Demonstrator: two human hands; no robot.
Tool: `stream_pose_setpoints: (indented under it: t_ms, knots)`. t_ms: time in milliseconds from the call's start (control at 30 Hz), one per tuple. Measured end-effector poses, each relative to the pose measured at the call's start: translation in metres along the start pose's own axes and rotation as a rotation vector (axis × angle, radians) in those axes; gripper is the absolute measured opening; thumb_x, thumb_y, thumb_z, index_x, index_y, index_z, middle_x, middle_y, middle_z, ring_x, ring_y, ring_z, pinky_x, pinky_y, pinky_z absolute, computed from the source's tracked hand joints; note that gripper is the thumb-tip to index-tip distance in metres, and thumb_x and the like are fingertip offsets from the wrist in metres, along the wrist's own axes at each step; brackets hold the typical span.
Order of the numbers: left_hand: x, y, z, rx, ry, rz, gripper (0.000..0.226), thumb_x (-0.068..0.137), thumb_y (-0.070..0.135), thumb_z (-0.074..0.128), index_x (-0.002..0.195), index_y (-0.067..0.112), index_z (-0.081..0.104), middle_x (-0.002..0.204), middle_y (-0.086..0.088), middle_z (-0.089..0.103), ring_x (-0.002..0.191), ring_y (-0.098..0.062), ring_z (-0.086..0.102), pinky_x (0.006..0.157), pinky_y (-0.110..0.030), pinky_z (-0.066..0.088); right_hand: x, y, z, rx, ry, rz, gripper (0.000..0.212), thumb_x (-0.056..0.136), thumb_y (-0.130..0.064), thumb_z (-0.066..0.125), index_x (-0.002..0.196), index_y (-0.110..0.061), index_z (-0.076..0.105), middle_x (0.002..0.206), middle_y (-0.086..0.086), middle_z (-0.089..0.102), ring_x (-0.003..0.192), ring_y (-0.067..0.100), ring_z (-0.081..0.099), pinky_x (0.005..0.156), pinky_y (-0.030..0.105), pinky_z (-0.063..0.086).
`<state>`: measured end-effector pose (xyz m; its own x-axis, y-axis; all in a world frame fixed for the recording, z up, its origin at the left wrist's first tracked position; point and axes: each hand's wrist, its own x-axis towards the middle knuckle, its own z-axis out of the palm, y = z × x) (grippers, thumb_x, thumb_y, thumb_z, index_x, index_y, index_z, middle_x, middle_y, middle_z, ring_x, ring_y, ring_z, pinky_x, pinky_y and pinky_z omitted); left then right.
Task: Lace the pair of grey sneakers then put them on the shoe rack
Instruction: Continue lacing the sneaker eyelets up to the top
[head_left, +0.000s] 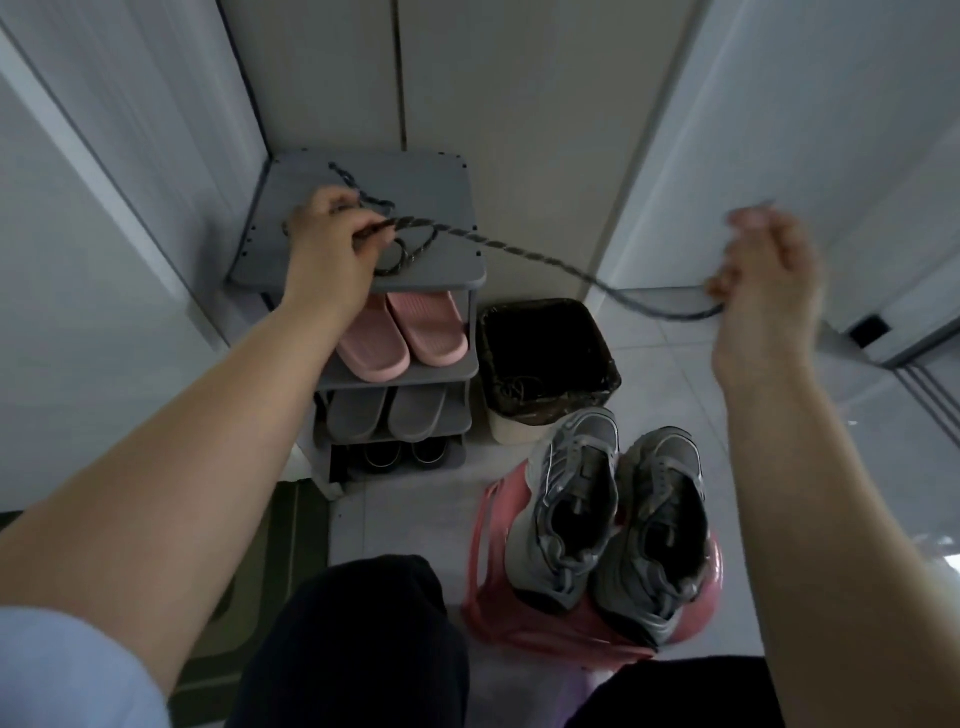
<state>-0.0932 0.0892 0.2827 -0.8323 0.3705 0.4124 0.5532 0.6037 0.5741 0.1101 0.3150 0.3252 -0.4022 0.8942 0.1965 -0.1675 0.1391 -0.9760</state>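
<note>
Two grey sneakers without laces, the left one (569, 506) and the right one (655, 530), stand side by side on a pink stool (485, 603) in front of my knees. A dark speckled shoelace (519, 250) stretches between my hands. My left hand (332, 234) grips one part of it over the top of the grey shoe rack (441, 182), where more lace (405, 252) lies in loops. My right hand (763, 265), raised to the right and blurred, pinches the lace's other end.
The rack's lower shelves hold pink slippers (402, 332), grey slippers (387, 413) and dark shoes (405, 452). A bin with a dark liner (545, 353) stands right of the rack. White cabinet doors close in on both sides. A green mat (275, 545) lies at the lower left.
</note>
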Motion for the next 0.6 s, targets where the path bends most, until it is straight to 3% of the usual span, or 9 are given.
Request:
stream_pose_setpoints:
  t_ms: [100, 167, 200, 267, 333, 433, 500, 600]
  knots:
    - [-0.006, 0.024, 0.001, -0.029, -0.029, 0.134, 0.024, 0.088, 0.018, 0.059, 0.105, 0.005, 0.070, 0.119, -0.016, 0.055, 0.112, -0.030, 0.051, 0.097, -0.027, 0.035, -0.027, 0.010, 0.039, -0.325, -0.410, -0.035, 0.009, 0.090, -0.016, 0.057, 0.094, -0.020, 0.065, 0.077, -0.010, 0.058, 0.059, -0.006, 0.048, 0.060, 0.012, 0.039]
    - [-0.010, 0.039, 0.000, -0.033, -0.074, 0.247, 0.024, 0.088, 0.022, 0.057, 0.101, 0.007, 0.071, 0.106, -0.012, 0.064, 0.102, -0.029, 0.056, 0.089, -0.030, 0.039, -0.043, 0.011, 0.067, -0.452, -0.650, -0.080, 0.031, 0.086, -0.029, 0.065, 0.114, -0.016, 0.063, 0.098, -0.008, 0.063, 0.079, -0.003, 0.053, 0.068, 0.006, 0.039]
    - [-0.012, 0.044, -0.001, -0.021, -0.084, 0.292, 0.024, 0.088, 0.024, 0.056, 0.100, 0.008, 0.070, 0.101, -0.010, 0.066, 0.097, -0.030, 0.057, 0.083, -0.031, 0.039, -0.049, 0.008, 0.079, -0.499, -0.716, -0.098, 0.037, 0.083, -0.033, 0.067, 0.117, -0.018, 0.063, 0.097, -0.010, 0.062, 0.080, -0.001, 0.052, 0.066, 0.006, 0.039]
    - [-0.015, 0.049, -0.003, -0.005, -0.081, 0.310, 0.022, 0.090, 0.022, 0.056, 0.100, 0.008, 0.069, 0.096, -0.011, 0.068, 0.093, -0.030, 0.055, 0.075, -0.027, 0.034, -0.052, 0.002, 0.099, -0.576, -0.779, -0.142, 0.028, 0.081, -0.034, 0.069, 0.105, -0.019, 0.068, 0.071, -0.014, 0.055, 0.063, 0.000, 0.046, 0.054, 0.010, 0.034]
    - [-0.017, 0.047, -0.004, -0.006, -0.082, 0.285, 0.020, 0.090, 0.018, 0.056, 0.099, 0.006, 0.068, 0.094, -0.013, 0.067, 0.092, -0.029, 0.053, 0.071, -0.023, 0.028, -0.046, 0.000, 0.109, -0.655, -0.798, -0.151, 0.016, 0.083, -0.030, 0.068, 0.086, -0.015, 0.068, 0.059, -0.010, 0.047, 0.054, 0.004, 0.042, 0.050, 0.017, 0.032]
    - [-0.017, 0.035, -0.002, 0.001, -0.154, 0.229, 0.018, 0.090, 0.020, 0.058, 0.096, 0.005, 0.068, 0.091, -0.013, 0.066, 0.084, -0.023, 0.052, 0.068, -0.021, 0.026, -0.038, -0.002, 0.108, -0.616, -0.785, -0.137, 0.018, 0.085, -0.029, 0.066, 0.088, -0.012, 0.072, 0.059, -0.011, 0.053, 0.055, 0.000, 0.045, 0.053, 0.016, 0.035]
    - [-0.013, 0.024, 0.003, 0.032, -0.186, 0.139, 0.016, 0.090, 0.017, 0.057, 0.095, 0.006, 0.066, 0.095, -0.013, 0.067, 0.084, -0.020, 0.054, 0.067, -0.019, 0.027, -0.033, -0.003, 0.100, -0.393, -0.668, -0.071, 0.011, 0.087, -0.027, 0.063, 0.084, -0.019, 0.070, 0.053, -0.019, 0.054, 0.049, -0.007, 0.047, 0.050, 0.007, 0.032]
    - [-0.003, 0.006, 0.005, 0.056, -0.173, 0.002, 0.019, 0.091, 0.015, 0.056, 0.105, 0.006, 0.064, 0.109, -0.012, 0.065, 0.102, -0.026, 0.058, 0.079, -0.025, 0.037, -0.021, -0.007, 0.074, -0.051, -0.393, 0.058, 0.024, 0.092, -0.025, 0.055, 0.070, -0.025, 0.064, 0.053, -0.018, 0.054, 0.042, -0.004, 0.041, 0.052, 0.014, 0.028]
